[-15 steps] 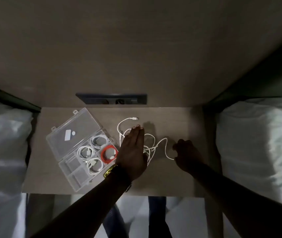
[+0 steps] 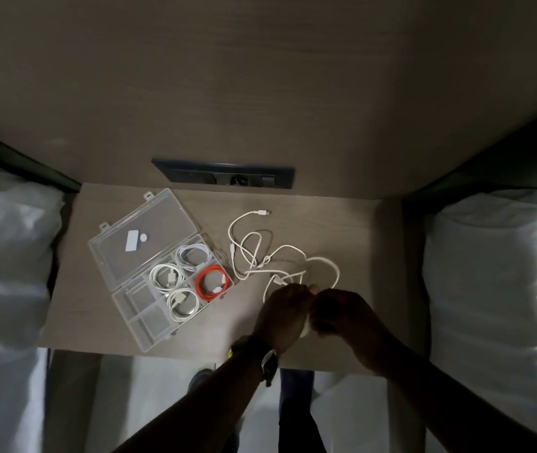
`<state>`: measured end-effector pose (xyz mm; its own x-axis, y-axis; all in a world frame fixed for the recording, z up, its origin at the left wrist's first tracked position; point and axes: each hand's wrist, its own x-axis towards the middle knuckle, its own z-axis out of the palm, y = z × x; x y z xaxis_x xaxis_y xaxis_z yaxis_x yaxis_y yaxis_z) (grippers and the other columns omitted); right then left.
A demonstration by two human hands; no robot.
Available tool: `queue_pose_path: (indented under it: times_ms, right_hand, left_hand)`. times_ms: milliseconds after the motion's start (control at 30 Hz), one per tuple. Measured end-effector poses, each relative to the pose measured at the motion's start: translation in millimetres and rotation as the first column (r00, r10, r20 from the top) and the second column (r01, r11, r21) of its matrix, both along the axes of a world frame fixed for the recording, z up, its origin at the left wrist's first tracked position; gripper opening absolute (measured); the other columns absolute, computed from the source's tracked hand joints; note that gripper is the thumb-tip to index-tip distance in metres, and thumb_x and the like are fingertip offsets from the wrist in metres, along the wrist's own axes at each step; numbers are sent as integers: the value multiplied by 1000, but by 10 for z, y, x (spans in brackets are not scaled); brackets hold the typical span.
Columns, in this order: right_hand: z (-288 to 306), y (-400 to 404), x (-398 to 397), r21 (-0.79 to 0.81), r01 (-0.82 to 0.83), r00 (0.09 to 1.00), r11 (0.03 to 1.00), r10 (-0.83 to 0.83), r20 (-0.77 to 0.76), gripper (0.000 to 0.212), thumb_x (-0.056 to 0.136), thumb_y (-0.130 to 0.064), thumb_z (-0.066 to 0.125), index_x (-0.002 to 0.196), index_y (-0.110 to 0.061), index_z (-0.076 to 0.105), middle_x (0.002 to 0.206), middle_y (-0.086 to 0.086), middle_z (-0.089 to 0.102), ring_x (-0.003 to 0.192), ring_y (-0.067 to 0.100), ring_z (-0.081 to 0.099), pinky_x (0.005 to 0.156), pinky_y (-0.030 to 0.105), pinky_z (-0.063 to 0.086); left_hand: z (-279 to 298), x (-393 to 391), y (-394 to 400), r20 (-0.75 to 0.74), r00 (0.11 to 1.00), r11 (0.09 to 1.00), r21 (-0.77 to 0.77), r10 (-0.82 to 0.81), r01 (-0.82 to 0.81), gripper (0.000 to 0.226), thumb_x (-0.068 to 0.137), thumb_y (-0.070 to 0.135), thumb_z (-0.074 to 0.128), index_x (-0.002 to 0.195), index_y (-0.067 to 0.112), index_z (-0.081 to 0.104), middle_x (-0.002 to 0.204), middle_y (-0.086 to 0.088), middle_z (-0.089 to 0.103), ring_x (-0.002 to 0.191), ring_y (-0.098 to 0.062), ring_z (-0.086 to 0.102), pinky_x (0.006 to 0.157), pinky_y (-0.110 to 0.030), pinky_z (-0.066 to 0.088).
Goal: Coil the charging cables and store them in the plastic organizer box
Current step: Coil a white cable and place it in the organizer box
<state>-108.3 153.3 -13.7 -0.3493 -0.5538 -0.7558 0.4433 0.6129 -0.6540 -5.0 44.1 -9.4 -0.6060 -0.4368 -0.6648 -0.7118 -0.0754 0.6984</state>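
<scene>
Between two beds with white pillows (image 2: 502, 266), a wooden bedside table (image 2: 342, 217) is seen from above. On it a loose white charging cable (image 2: 262, 253) is spread in tangled loops. Its near end is pinched by the left hand (image 2: 282, 317) and the right hand (image 2: 347, 313), which are brought together, fingers closed on the cable. A watch (image 2: 265, 356) is worn on the left wrist. To the left, well apart, the clear plastic organizer box (image 2: 144, 323) lies open. Four coils are stored inside: three white, one orange cable (image 2: 211, 282). A dark socket panel (image 2: 224, 174) is set behind.
</scene>
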Motion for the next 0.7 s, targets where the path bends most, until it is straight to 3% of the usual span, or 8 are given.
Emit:
queue_pose_path:
  times_ms: [100, 200, 267, 367, 433, 567, 633, 700]
  right_hand:
    - [227, -81, 42, -32, -24, 995, 999, 21, -98, 17, 88, -1, 63, 82, -10, 76, 79, 18, 75, 76, 36, 74, 73, 41, 61]
    - [259, -214, -121, -38, -88, 811, 995, 49, -583, 19, 91, -2, 61, 94, -17, 73, 92, 2, 72, 85, 17, 68, 80, 30, 55]
    - [267, -319, -160, -181, -184, 800, 966, 41, -599, 23, 96, -6, 57, 103, -24, 69, 103, -5, 67, 96, 4, 63, 89, 18, 46]
    - [258, -441, -102, -348, -248, 933, 904, 126, -339, 28, 103, -11, 45, 94, -25, 67, 85, 5, 67, 86, 13, 61, 85, 36, 46]
    - [251, -457, -75, -347, -309, 918, 886, 182, -352, 29, 102, -22, 44, 85, -32, 65, 68, 11, 60, 68, 18, 57, 72, 41, 48]
    - [223, -428, -61, -137, -585, 651, 799, 362, -667, 22, 101, -39, 41, 85, -32, 56, 61, -14, 57, 57, 6, 55, 60, 31, 46]
    - [211, -406, -60, -33, -641, 532, 767, 413, -740, 29, 101, -43, 38, 87, -25, 56, 64, -9, 58, 62, 7, 57, 62, 33, 48]
    - [198, -380, -89, 10, -631, 507, 776, 423, -751, 35, 102, -43, 37, 86, -20, 58, 67, -2, 58, 64, 11, 58, 65, 39, 50]
  left_hand:
    - [113, -85, -10, 37, 970, 927, 286, 241, -241, 28, 102, 20, 47, 95, 6, 69, 99, -22, 71, 74, -26, 70, 64, -33, 57]
    - [249, -118, -91, 123, 909, 790, 458, 398, -407, 34, 100, 21, 49, 83, 0, 68, 62, -12, 62, 36, -16, 49, 34, -20, 35]
    - [369, -104, -157, 125, 894, 697, 585, 429, -416, 35, 98, 30, 51, 77, 6, 66, 54, -2, 47, 35, -11, 35, 34, -18, 24]
    - [554, -56, -376, 21, 771, 366, 872, 637, -326, 22, 91, 25, 52, 81, 9, 64, 58, 1, 43, 41, -10, 37, 44, -22, 25]
    - [648, -2, -572, -25, 613, 219, 945, 790, -243, 21, 90, 16, 45, 84, 8, 63, 64, 0, 48, 49, -12, 43, 50, -23, 32]
    - [749, 74, -818, -87, 402, 183, 961, 911, -206, 29, 101, 16, 37, 100, 8, 65, 78, 1, 61, 64, -9, 57, 61, -20, 49]
    - [774, 106, -919, -100, 288, 159, 969, 953, -187, 28, 100, 21, 43, 97, 8, 68, 78, 1, 66, 65, -8, 62, 60, -19, 52]
    - [787, 147, -1025, -112, 180, 144, 975, 977, -172, 26, 97, 26, 50, 92, 8, 69, 76, 2, 69, 63, -8, 64, 57, -18, 52]
